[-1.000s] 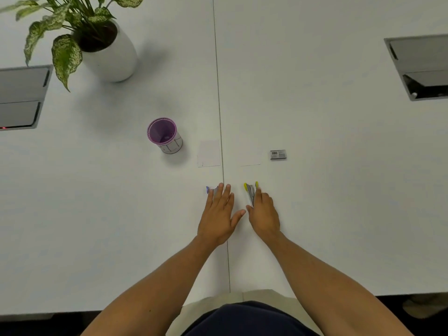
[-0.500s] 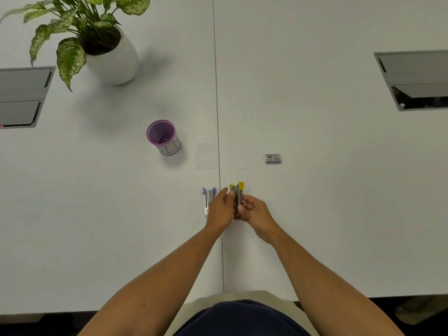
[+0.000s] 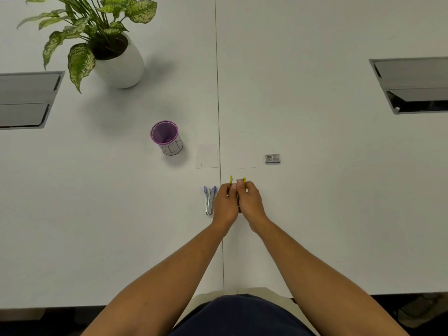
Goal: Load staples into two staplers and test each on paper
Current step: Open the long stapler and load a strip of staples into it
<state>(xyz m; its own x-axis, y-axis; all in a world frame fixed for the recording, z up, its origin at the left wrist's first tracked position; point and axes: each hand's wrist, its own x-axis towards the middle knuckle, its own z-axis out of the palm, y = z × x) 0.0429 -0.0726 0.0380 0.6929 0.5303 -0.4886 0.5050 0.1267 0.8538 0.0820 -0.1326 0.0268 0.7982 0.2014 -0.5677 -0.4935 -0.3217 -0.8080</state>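
- Both hands have drawn in tighter round the yellow stapler (image 3: 231,180) since half a second ago; a second before now they lay flat on the counter (image 3: 315,190), one over each stapler.
- Left hand (image 3: 226,202) has its grip curled on the yellow stapler's left side, just right of the counter seam, a little below the middle of the frame.
- Right hand (image 3: 249,202) is pressed against the left one, fingers curled on the same stapler from the right.
- Only two yellow tips of that stapler show, poking up above the fingers and standing apart from each other with a bit of grey metal between; the body is hidden in the hands, so I cannot tell how far it is opened.
- Blue stapler (image 3: 210,200) lies untouched on the counter just left of the left hand, lengthwise up and down the frame, blue ends toward the top.
- Two small sheets of white paper lie above the hands: left sheet (image 3: 207,156) just left of the seam, right sheet (image 3: 244,162) just right of it, so pale only its lower edge reads.
- Staple box (image 3: 272,158), small and grey with a printed label, sits right of the sheets, well apart from the hands.
- Purple-rimmed pen cup (image 3: 166,137) stands upright left of the sheets.
- Potted plant (image 3: 106,44) in a white pot fills the upper left of the frame.
- Left hatch (image 3: 24,98) and right hatch (image 3: 417,83), both grey, are set into the counter at the left and right edges.
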